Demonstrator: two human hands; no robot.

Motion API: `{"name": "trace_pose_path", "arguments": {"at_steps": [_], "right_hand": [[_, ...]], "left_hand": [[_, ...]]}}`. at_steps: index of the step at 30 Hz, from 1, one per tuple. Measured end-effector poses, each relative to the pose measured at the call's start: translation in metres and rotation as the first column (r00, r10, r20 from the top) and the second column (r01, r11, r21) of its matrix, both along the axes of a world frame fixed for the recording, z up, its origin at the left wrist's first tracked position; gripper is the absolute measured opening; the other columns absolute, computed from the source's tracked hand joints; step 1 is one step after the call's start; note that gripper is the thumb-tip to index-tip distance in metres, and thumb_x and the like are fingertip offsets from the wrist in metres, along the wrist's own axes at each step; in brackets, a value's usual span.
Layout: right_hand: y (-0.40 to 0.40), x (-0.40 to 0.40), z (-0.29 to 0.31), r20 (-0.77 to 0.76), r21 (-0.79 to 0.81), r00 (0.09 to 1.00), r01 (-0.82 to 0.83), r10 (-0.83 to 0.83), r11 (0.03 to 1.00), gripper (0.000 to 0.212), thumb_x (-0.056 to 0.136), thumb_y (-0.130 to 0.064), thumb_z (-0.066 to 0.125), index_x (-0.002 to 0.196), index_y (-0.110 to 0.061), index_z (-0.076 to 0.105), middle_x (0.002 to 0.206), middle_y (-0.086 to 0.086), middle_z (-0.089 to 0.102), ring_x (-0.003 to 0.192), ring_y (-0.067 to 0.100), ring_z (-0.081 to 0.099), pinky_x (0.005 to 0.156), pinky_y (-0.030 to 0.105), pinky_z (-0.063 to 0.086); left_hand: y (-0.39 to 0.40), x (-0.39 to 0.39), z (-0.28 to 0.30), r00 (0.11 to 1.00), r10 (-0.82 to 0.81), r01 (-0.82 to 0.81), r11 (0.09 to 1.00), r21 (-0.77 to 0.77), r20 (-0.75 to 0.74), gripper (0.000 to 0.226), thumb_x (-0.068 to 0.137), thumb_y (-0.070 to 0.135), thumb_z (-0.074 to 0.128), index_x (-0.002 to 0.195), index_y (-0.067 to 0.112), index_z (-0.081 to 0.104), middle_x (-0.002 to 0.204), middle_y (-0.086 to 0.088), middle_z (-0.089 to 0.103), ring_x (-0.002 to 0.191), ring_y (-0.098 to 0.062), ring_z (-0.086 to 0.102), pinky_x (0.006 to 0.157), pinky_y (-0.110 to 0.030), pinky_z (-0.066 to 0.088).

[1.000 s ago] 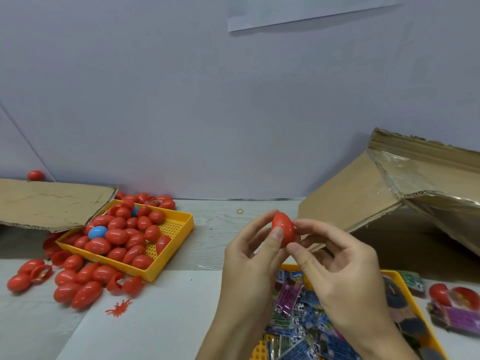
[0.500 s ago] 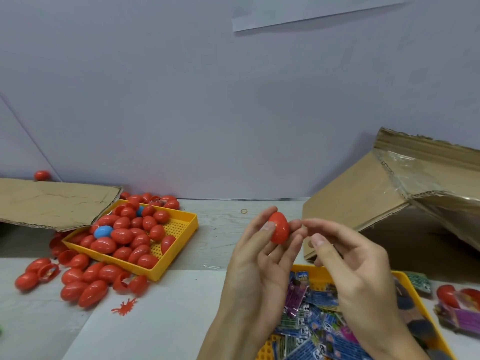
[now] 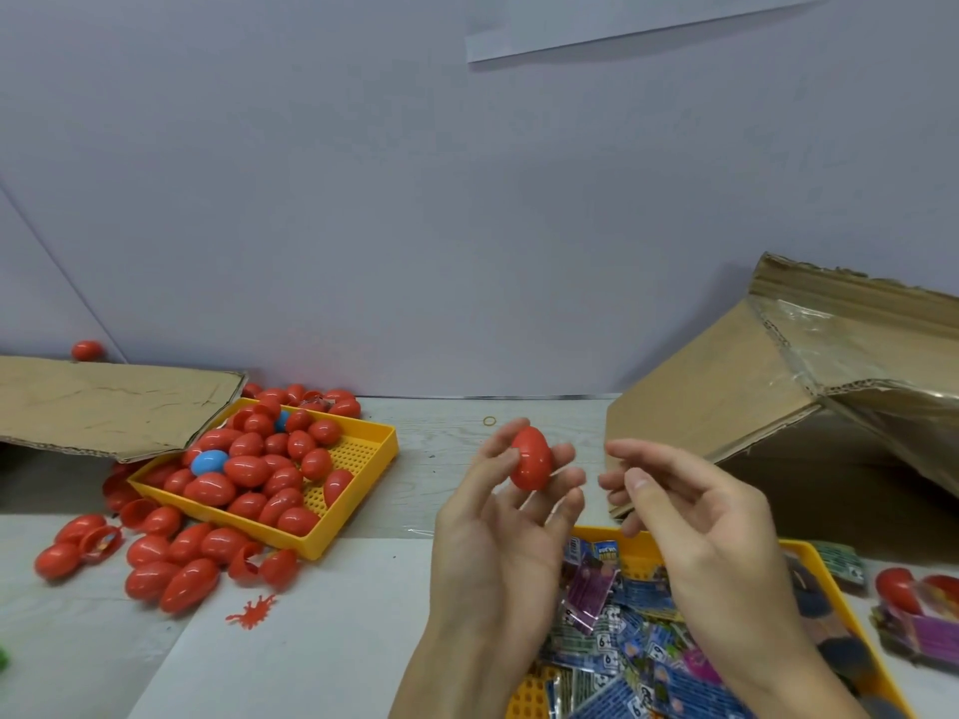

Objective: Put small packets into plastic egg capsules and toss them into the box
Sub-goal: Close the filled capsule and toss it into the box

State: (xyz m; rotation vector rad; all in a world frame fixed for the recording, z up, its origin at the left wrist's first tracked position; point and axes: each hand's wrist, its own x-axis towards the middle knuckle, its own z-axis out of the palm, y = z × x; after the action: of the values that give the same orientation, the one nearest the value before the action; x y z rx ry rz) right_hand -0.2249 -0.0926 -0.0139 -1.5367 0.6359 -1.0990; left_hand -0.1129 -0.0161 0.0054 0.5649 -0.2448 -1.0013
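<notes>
While the closed red egg capsule [image 3: 531, 458] is gripped by the left hand [image 3: 511, 531], the right hand [image 3: 695, 516] is held at its 3 o'clock, loosely curled and empty.

A closed red egg capsule [image 3: 531, 458] stands upright, pinched in the left hand [image 3: 506, 516] above the packets [image 3: 622, 640].

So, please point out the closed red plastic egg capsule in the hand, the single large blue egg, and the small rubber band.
closed red plastic egg capsule [image 3: 531, 459], head view, middle of shell
large blue egg [image 3: 208, 462], head view, top surface
small rubber band [image 3: 489, 420], head view, ring's edge
</notes>
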Motion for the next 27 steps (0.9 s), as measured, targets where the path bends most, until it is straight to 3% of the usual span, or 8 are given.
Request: {"name": "trace_pose_path", "arguments": {"at_steps": [3,6,9,14,17,21,24,27], "right_hand": [[-0.003,-0.001,-0.003,-0.17,-0.014,0.985,-0.025,0.022,1.0,0.024,0.093,-0.011,0.057,0.099,-0.032,0.069,0.085,-0.01,0.072,0.079,0.006,0.068,0.065,0.015,0.053],[-0.006,-0.005,-0.003,-0.399,-0.156,0.916,-0.032,-0.033,0.987,0.02,0.09,-0.016,0.062,0.094,-0.034,0.07,0.077,-0.013,0.07,0.077,-0.003,0.064,0.063,0.01,0.05],[-0.005,-0.008,-0.001,-0.604,-0.319,0.791,-0.121,-0.103,0.94,0.013,0.087,-0.029,0.066,0.091,-0.04,0.064,0.081,-0.02,0.061,0.084,-0.011,0.055,0.06,0.006,0.045],[0.001,-0.002,0.0,-0.817,-0.293,0.566,-0.245,-0.109,0.924,0.021,0.079,-0.052,0.069,0.079,-0.036,0.055,0.085,-0.018,0.052,0.076,0.0,0.051,0.058,0.014,0.038],[0.001,-0.002,0.001,-0.792,-0.266,0.604,-0.209,-0.089,0.941,0.02,0.078,-0.044,0.073,0.07,-0.034,0.058,0.077,-0.014,0.056,0.069,0.001,0.053,0.051,0.014,0.039],[-0.002,-0.006,0.004,-0.702,-0.176,0.711,-0.223,0.036,0.959,0.012,0.08,-0.042,0.073,0.071,-0.035,0.068,0.073,-0.016,0.066,0.074,-0.008,0.058,0.057,0.012,0.047],[-0.005,-0.008,0.006,-0.622,-0.082,0.771,-0.239,0.138,0.967,0.013,0.084,-0.037,0.069,0.074,-0.03,0.073,0.072,-0.016,0.071,0.07,0.0,0.065,0.064,0.017,0.053],[-0.008,-0.011,0.007,-0.597,-0.02,0.781,-0.241,0.181,0.97,0.019,0.089,-0.032,0.064,0.074,-0.027,0.075,0.065,-0.01,0.071,0.064,0.002,0.067,0.058,0.009,0.048]], "left_hand": [[-0.001,0.008,-0.005,0.973,0.141,-0.158,0.984,0.081,0.181,0.038,0.07,0.008,0.069,0.107,0.011,0.064,0.084,-0.015,0.068,0.067,-0.022,0.065,0.061,-0.026,0.057],[-0.002,0.011,-0.011,0.9,0.21,-0.286,0.946,0.152,0.383,0.031,0.078,-0.002,0.071,0.102,0.017,0.068,0.085,-0.011,0.07,0.071,-0.022,0.068,0.064,-0.024,0.056],[-0.003,0.01,-0.016,0.816,0.196,-0.348,0.918,0.191,0.544,0.03,0.084,0.001,0.071,0.099,0.027,0.068,0.088,-0.004,0.073,0.077,-0.022,0.072,0.068,-0.024,0.057],[-0.004,0.011,-0.017,0.782,0.181,-0.369,0.905,0.209,0.597,0.032,0.085,0.003,0.07,0.097,0.033,0.068,0.09,0.0,0.072,0.08,-0.02,0.073,0.068,-0.024,0.057],[-0.004,0.009,-0.016,0.781,0.169,-0.364,0.905,0.219,0.601,0.032,0.086,0.002,0.068,0.099,0.031,0.067,0.092,-0.002,0.072,0.081,-0.021,0.073,0.069,-0.025,0.058],[-0.004,0.009,-0.015,0.788,0.173,-0.359,0.909,0.213,0.591,0.03,0.087,0.0,0.065,0.099,0.028,0.067,0.094,-0.006,0.071,0.079,-0.021,0.071,0.067,-0.025,0.057],[-0.006,0.009,-0.014,0.802,0.179,-0.349,0.915,0.204,0.569,0.028,0.091,-0.001,0.06,0.097,0.026,0.068,0.092,-0.007,0.07,0.074,-0.02,0.069,0.063,-0.026,0.055],[-0.006,0.009,-0.013,0.814,0.174,-0.336,0.919,0.205,0.555,0.029,0.092,0.0,0.057,0.095,0.027,0.068,0.089,-0.006,0.07,0.071,-0.021,0.068,0.062,-0.027,0.055]]}}
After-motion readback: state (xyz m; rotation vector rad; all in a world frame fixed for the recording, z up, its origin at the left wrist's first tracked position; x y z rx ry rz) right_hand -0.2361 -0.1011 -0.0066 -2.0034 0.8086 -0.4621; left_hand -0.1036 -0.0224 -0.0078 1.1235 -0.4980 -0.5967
